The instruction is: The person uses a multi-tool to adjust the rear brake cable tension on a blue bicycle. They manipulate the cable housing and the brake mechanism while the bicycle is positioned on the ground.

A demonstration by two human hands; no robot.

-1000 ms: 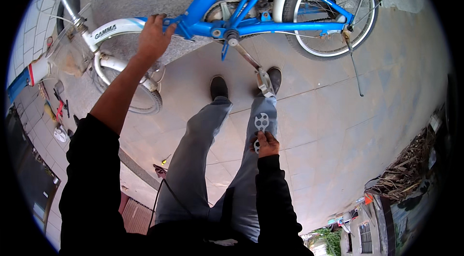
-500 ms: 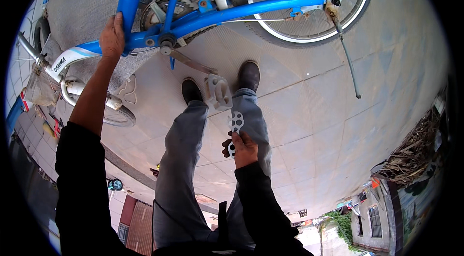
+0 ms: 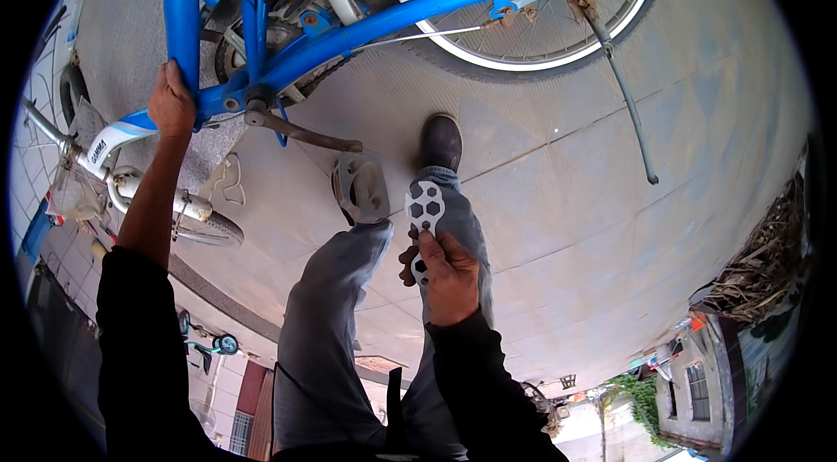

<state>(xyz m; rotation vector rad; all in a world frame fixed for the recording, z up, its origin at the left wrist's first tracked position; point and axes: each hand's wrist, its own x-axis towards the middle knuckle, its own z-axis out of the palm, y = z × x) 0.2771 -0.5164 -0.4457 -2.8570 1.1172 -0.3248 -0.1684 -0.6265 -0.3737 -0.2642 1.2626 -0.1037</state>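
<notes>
My left hand (image 3: 171,100) grips the lower part of an upright tube on a blue bicycle frame (image 3: 181,13), close to the crank. In my right hand (image 3: 446,281) is a flat silver multi-hole spanner (image 3: 425,205) with hexagonal openings, held upright over my right leg; my fingers cover its middle. The pedal (image 3: 370,187) on the crank arm (image 3: 305,135) sits just left of the spanner, in front of my left foot, which it mostly hides. My right shoe (image 3: 441,141) stands on the paving below the rear wheel.
The rear wheel (image 3: 488,61) and kickstand (image 3: 629,105) extend to the right. The white front fork (image 3: 153,187) and front wheel (image 3: 225,234) lie to the left. A heap of dry sticks (image 3: 750,270) borders the paving at right. A small teal-wheeled vehicle (image 3: 225,343) stands at lower left.
The bicycle has shifted leftward in view, with my left hand on it. The pedal has swung across to my left foot. My right hand and spanner have moved left.
</notes>
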